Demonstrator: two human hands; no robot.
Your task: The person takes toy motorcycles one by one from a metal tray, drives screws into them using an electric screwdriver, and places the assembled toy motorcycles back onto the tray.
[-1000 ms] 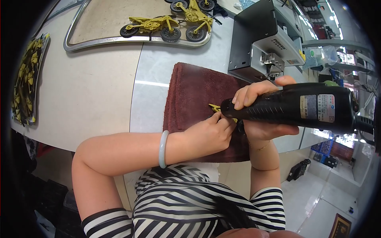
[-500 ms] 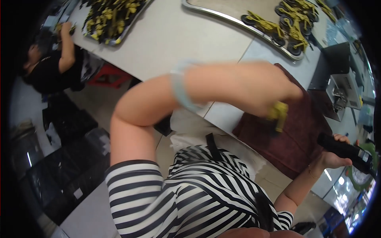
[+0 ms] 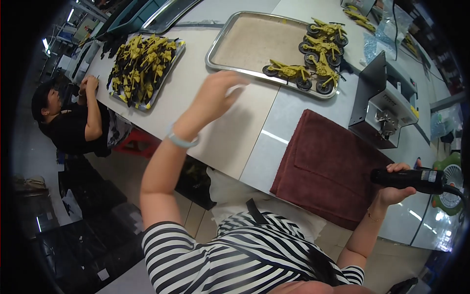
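Note:
My left hand (image 3: 215, 95), with a pale bangle at the wrist, hangs over the table just short of the metal tray (image 3: 235, 70). Its fingers are slightly blurred but look apart, and nothing shows in them. On the right, my right hand (image 3: 391, 195) is wrapped around a black electric screwdriver (image 3: 404, 180) with a cable at its far end. Below that tool lies a folded maroon towel (image 3: 333, 166), bare on top. Several yellow toy motorcycles (image 3: 290, 72) with black wheels stand along the tray's right part.
A second tray (image 3: 166, 81), heaped with yellow and black parts (image 3: 139, 68), is at the left. A grey metal machine (image 3: 384, 108) stands right of the towel, near a green fan (image 3: 448, 181). Another person (image 3: 73, 117) sits at the far left, by a red stool (image 3: 139, 143).
My left hand has swung left from above the towel toward the tray; the small yellow thing it held is no longer visible. My right hand still holds the screwdriver. The whole view has shifted.

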